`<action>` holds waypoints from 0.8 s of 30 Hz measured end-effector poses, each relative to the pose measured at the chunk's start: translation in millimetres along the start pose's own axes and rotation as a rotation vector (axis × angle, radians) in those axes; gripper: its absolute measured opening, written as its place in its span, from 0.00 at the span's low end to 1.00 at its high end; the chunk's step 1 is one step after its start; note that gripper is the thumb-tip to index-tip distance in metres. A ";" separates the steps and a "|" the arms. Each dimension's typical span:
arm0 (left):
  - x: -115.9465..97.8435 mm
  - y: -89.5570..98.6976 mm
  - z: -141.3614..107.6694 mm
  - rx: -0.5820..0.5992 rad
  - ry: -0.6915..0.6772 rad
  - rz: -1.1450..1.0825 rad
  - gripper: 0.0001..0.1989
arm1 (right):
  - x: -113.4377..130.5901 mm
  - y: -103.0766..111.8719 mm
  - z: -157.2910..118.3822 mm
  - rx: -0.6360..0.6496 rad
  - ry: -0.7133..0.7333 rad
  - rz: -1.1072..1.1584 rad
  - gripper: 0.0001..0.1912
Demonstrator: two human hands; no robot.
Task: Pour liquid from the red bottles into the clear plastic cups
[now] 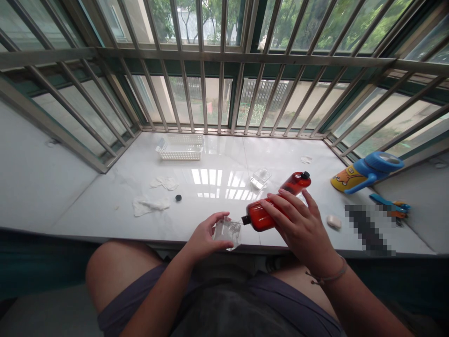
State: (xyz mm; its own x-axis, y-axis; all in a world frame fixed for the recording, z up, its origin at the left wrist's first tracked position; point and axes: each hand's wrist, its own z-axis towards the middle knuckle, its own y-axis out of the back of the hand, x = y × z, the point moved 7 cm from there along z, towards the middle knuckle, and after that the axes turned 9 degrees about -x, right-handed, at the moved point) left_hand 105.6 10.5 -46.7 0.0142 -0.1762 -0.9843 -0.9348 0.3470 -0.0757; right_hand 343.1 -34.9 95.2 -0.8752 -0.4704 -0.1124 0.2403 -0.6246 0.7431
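Note:
My left hand (207, 237) grips a small clear plastic container (228, 231) near the front edge of the sill. Wrapped over a red bottle (258, 216) is my right hand (298, 220). The bottle is tipped towards the left, its uncapped-looking black neck at the container's opening. Behind my right hand another red bottle (296, 182) with a black top shows partly. A small black cap (178, 198) lies on the sill, left of the container.
The white sill (224, 187) holds a white basket (180, 153), crumpled tissues (150, 205), another clear container (260, 179), a white lump (334, 222), a blue and yellow flask (365, 173) and a blue strap (389, 203). Metal bars (199, 103) stand behind.

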 end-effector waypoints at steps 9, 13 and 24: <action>3.1 0.5 0.2 -0.003 0.000 -0.002 0.47 | -0.2 -0.2 0.5 0.013 -0.003 -0.009 0.33; 3.6 0.8 0.5 -0.001 -0.003 -0.006 0.47 | 0.4 0.4 1.3 0.016 0.004 -0.015 0.32; 6.6 1.1 0.8 -0.002 -0.002 -0.005 0.47 | 1.7 3.0 4.4 0.009 0.017 -0.019 0.33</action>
State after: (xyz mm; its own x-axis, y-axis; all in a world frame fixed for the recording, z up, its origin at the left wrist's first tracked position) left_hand 104.9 10.5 -53.4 0.0197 -0.1763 -0.9841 -0.9356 0.3439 -0.0803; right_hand 340.6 -34.8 100.1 -0.8722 -0.4691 -0.1383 0.2193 -0.6278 0.7468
